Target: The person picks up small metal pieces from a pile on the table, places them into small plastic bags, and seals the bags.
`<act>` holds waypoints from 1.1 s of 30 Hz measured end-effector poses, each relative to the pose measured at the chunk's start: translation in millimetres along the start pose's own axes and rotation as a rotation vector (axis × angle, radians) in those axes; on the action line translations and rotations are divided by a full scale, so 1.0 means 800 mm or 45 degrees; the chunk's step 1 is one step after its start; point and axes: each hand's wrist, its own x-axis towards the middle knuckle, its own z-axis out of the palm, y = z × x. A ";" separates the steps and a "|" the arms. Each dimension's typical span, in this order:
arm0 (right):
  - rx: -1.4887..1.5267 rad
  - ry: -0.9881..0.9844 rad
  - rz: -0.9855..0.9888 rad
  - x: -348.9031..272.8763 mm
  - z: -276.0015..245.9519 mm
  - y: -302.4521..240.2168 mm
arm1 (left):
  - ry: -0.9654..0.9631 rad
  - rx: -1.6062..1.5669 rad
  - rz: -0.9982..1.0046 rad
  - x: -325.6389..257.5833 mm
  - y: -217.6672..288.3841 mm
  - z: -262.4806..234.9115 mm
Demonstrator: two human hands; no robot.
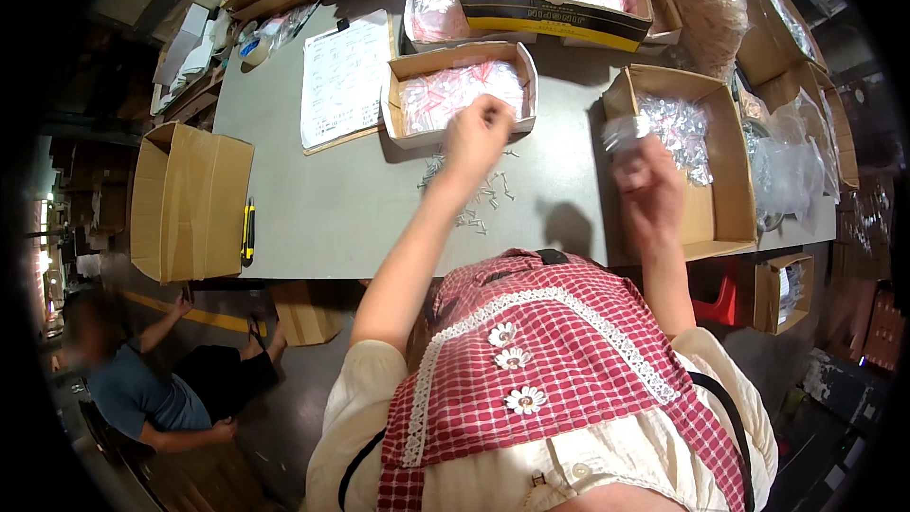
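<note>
Bench brightly lit; surroundings dimmer, corners black. Soft dark shadow on bench, between forearms. Right grip and clear plastic in it smeared by motion blur. Glints on small bags. Bright glare at far-left rim. Straight edges bowed toward rim.

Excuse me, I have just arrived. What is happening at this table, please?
A person is working with bare hands. The left hand, fingers curled, is over the front edge of a box of small bags; whether it grips anything is unclear. The right hand holds a clear bag, blurred, by the left side of a carton with more bags. Screws lie on the table.
</note>
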 end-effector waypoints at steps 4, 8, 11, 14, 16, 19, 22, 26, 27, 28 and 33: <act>0.167 0.208 -0.254 -0.003 0.003 -0.030 | 0.386 0.945 0.258 0.066 -0.088 -0.025; -0.307 0.276 0.006 -0.020 0.042 -0.018 | -0.274 0.844 -0.243 0.095 -0.088 -0.045; -0.487 0.011 0.066 -0.015 0.032 0.005 | -0.062 0.713 -0.080 0.077 -0.071 -0.049; -0.692 -0.089 0.042 -0.008 0.043 0.029 | 0.185 0.709 0.088 0.062 -0.061 -0.069; -0.804 -0.157 0.077 -0.001 0.050 0.037 | 0.245 0.629 0.087 0.049 -0.048 -0.082; -0.941 -0.332 0.055 0.020 0.057 0.053 | 0.223 0.306 0.023 0.028 -0.030 -0.094; -0.946 -0.421 0.141 0.040 0.076 0.064 | -0.029 -0.404 -0.068 -0.009 0.008 -0.084; -0.853 -0.509 0.334 0.053 0.104 0.073 | -0.133 -0.685 -0.115 -0.057 0.019 -0.080; -0.829 -0.552 0.357 0.055 0.103 0.073 | -0.125 -0.718 -0.131 -0.065 0.013 -0.079; -0.805 -0.599 0.384 0.056 0.101 0.074 | -0.111 -0.753 -0.146 -0.071 0.007 -0.078; -1.075 -0.617 0.248 0.041 0.093 0.093 | -0.214 -0.817 -0.194 -0.089 0.000 -0.082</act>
